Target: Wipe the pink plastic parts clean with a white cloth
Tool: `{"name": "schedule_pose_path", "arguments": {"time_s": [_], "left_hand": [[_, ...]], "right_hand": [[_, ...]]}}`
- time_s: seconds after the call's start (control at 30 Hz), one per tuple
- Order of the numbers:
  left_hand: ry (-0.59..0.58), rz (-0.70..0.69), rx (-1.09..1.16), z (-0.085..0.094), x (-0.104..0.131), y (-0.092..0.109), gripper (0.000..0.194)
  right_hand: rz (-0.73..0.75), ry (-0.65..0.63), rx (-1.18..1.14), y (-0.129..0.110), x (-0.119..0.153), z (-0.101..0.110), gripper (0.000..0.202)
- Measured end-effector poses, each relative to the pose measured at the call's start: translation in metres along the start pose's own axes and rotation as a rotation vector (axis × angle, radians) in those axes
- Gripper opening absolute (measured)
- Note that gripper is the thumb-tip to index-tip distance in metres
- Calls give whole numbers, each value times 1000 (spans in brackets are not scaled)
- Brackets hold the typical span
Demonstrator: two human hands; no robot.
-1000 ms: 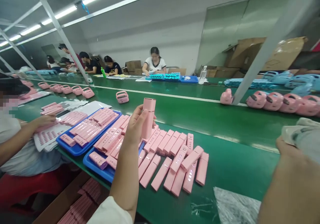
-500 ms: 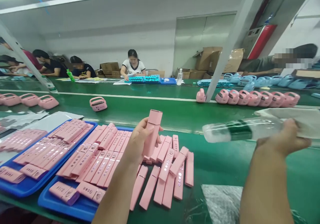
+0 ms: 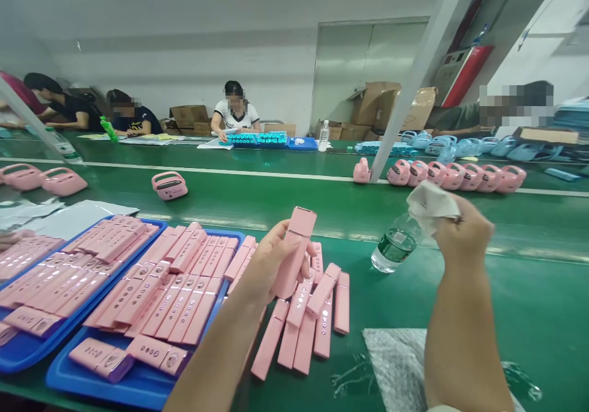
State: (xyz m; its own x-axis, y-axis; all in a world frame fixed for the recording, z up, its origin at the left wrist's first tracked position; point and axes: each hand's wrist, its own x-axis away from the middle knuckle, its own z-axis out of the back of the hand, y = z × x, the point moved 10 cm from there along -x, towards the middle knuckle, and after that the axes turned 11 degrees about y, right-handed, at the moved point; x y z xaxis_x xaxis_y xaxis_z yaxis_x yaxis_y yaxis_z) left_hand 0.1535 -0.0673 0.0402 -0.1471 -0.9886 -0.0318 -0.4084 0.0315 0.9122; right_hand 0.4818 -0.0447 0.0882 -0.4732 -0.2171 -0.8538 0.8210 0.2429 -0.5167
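Observation:
My left hand (image 3: 280, 255) is closed around a pink rectangular plastic casing (image 3: 297, 246), held tilted above a loose pile of similar pink casings (image 3: 306, 338). A folded white cloth (image 3: 430, 206) is pinched in my right hand (image 3: 464, 225). Just below and left of the cloth is a clear plastic bottle (image 3: 393, 246) with a green label, leaning slightly to the right. Its neck is hidden by the cloth, so I cannot tell whether my right hand also touches it.
Two blue trays (image 3: 50, 390) of pink casings stand at the left. A whitish sheet (image 3: 391, 363) lies by my right forearm. Pink handled cases (image 3: 453, 176) line the far side of the green bench. Several co-workers sit beyond, one person (image 3: 234, 114) in a white shirt.
The bottle, lying sideways in the air by my right hand before, is now near upright and lower. My right hand has moved left with the cloth. My left hand still holds the casing.

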Motion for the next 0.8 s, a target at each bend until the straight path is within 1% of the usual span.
{"name": "schedule_pose_path", "arguments": {"time_s": [0.03, 0.1, 0.13, 0.17, 0.2, 0.23, 0.27, 0.3, 0.33, 0.37, 0.4, 0.47, 0.53, 0.57, 0.6, 0.63, 0.67, 0.73, 0.8], "left_hand": [[-5, 25, 26, -2, 0, -5, 27], [-2, 86, 62, -6, 0, -15, 22], [2, 117, 71, -7, 0, -20, 22], [6, 142, 76, -9, 1, -24, 23], [6, 163, 72, -10, 1, -28, 22], [2, 181, 61, -12, 2, -32, 21], [-7, 198, 43, -14, 2, -35, 20], [-17, 211, 22, -16, 3, -37, 20], [-28, 221, 2, -18, 3, -40, 20], [-39, 227, -14, -20, 3, -41, 21], [-49, 229, -24, -22, 4, -42, 22], [-55, 219, -30, -25, 3, -41, 25], [-40, 196, -37, -26, 1, -40, 31], [-24, 181, -41, -26, 0, -39, 34], [-2, 166, -42, -24, -2, -39, 38], [26, 152, -36, -21, -4, -39, 41], [56, 141, -24, -17, -6, -39, 43], [121, 97, 16, -6, -12, -38, 42], [160, 15, 54, 5, -16, -33, 39]], "right_hand": [[-40, 141, -2, -4, -4, 19, 32], [-120, 422, -45, -15, -2, 56, 24], [-162, 501, -76, -21, 2, 67, 22], [-203, 507, -105, -26, 6, 70, 23], [-230, 415, -128, -32, 8, 62, 24], [-238, 233, -144, -40, 10, 44, 24], [-227, -8, -154, -49, 17, 18, 22], [-207, -261, -159, -58, 30, -9, 21], [-191, -469, -159, -64, 45, -31, 19], [-189, -608, -156, -68, 58, -47, 18], [-212, -675, -161, -68, 68, -58, 19], [-326, -677, -237, -66, 77, -68, 22], [-471, -637, -422, -70, 87, -71, 28], [-516, -635, -519, -76, 93, -71, 33], [-517, -651, -596, -87, 100, -71, 38], [-460, -680, -648, -101, 106, -69, 40], [-351, -708, -674, -117, 113, -66, 41], [-30, -729, -710, -155, 125, -56, 41], [283, -698, -765, -186, 138, -42, 48]]}}
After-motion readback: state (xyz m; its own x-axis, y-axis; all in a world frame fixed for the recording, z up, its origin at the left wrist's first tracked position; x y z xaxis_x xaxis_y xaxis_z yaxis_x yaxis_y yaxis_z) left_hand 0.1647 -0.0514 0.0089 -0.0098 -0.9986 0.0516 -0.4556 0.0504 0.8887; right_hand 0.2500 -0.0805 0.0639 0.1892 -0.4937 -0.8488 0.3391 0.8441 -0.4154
